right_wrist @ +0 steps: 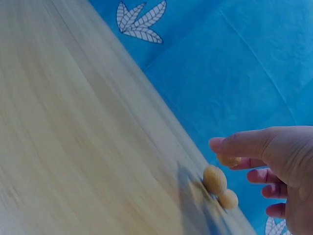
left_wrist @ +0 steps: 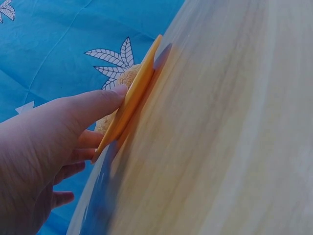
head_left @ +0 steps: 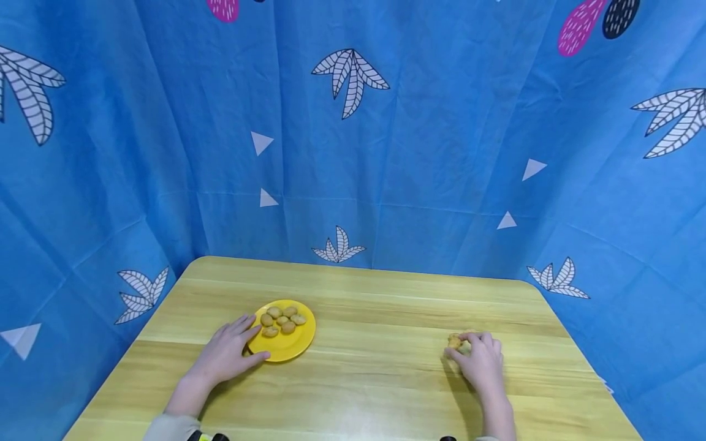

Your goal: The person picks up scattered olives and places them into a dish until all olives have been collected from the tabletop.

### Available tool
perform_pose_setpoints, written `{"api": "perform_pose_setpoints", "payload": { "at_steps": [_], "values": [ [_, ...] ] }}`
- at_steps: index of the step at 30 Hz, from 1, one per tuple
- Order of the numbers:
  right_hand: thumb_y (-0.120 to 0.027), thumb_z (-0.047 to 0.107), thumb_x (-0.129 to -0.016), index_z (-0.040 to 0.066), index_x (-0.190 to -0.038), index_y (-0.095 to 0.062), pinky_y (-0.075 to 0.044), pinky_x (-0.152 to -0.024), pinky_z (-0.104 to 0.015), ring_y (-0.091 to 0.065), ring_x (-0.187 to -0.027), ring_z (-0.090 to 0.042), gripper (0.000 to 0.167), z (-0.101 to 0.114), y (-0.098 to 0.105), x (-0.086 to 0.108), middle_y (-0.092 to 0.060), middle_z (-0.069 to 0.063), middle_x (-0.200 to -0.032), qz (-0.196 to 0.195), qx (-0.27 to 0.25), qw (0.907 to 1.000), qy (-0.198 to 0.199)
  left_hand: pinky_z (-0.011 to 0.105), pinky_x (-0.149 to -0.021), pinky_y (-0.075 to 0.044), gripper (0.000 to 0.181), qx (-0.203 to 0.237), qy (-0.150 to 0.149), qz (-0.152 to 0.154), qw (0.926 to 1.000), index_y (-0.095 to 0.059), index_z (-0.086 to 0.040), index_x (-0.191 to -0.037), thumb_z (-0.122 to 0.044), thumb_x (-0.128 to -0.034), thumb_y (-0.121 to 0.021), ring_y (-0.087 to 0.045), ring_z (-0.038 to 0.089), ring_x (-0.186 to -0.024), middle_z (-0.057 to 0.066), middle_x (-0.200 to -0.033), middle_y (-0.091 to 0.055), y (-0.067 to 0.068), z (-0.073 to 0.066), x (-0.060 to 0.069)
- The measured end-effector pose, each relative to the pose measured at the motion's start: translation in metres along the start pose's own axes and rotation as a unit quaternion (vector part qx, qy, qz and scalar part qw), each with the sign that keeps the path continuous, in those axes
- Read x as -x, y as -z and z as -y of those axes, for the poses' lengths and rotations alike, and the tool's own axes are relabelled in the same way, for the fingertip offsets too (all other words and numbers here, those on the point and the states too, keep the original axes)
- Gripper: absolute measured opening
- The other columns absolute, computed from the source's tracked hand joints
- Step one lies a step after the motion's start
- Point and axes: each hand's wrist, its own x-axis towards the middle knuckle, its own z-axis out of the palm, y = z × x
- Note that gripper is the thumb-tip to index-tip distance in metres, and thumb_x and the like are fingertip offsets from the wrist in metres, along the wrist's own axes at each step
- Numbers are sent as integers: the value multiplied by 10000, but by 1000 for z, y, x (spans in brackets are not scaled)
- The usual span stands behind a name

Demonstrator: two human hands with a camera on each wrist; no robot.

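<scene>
On the left of the table lies a yellow plate (head_left: pixel 292 350) bearing several tan, wrinkled walnuts (head_left: pixel 288 327). My left hand (head_left: pixel 230 352) rests at its left edge, thumb and fingers extended along the rim. From the side, the left wrist view has the thumb touching the plate (left_wrist: pixel 128 105), with a walnut (left_wrist: pixel 128 76) behind the rim. At the right, my right hand (head_left: pixel 481 361) pinches a walnut (right_wrist: pixel 229 160) between thumb and index finger, its other fingers loosely bent. Just below it, two walnuts sit together on the tabletop, the larger-looking walnut (right_wrist: pixel 214 179) touching the other walnut (right_wrist: pixel 228 199).
A wooden table (head_left: pixel 375 367) with rounded far corners spreads under both hands. Behind and at both sides hangs a blue curtain (head_left: pixel 430 135) printed with leaves and triangles. Bare tabletop lies between the plate and my right hand.
</scene>
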Motion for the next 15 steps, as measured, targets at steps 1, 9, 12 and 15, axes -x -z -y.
{"api": "perform_pose_setpoints", "payload": {
  "at_steps": [1, 9, 12, 15],
  "values": [
    [-736, 346, -835, 10, -1181, -639, -357, -931, -570, -377, -1143, -426, 491, 2, -1, 0, -491, -274, -1282, -22, -4, 10000, 37, 638, -1098, -335, 731, -2, -6, 3, 10000, -607, -7, -1301, -576, -845, -658, -402, 421, -1384, 217, -1471, -469, 0, 0, 0],
    [-766, 305, -821, 11, -1142, -654, -336, -936, -510, -392, -1105, -365, 450, 25, -5, 1, -529, -218, -1211, -201, -301, 9983, 464, 643, -1097, -332, 719, 93, 63, 50, 9999, -612, 0, -1292, -559, -843, -671, -403, 424, -1383, 216, -1470, -470, 1, -2, 1],
    [-781, 285, -809, 24, -1118, -666, -326, -941, -488, -396, -1100, -352, 420, 35, -8, 2, -543, -192, -1169, -286, -399, 9967, 654, 642, -1095, -334, 727, 94, 62, 56, 9999, -609, 2, -1296, -565, -844, -666, -404, 424, -1382, 219, -1469, -470, 2, -3, 0],
    [-801, 269, -787, 35, -1074, -682, -322, -918, -474, -415, -1070, -351, 389, 46, -12, 2, -559, -171, -1112, -440, -451, 9935, 944, 642, -1098, -332, 731, 109, 82, 66, 9999, -604, 2, -1301, -565, -844, -666, -402, 422, -1384, 220, -1470, -469, 3, -3, 0]
  ]
}}
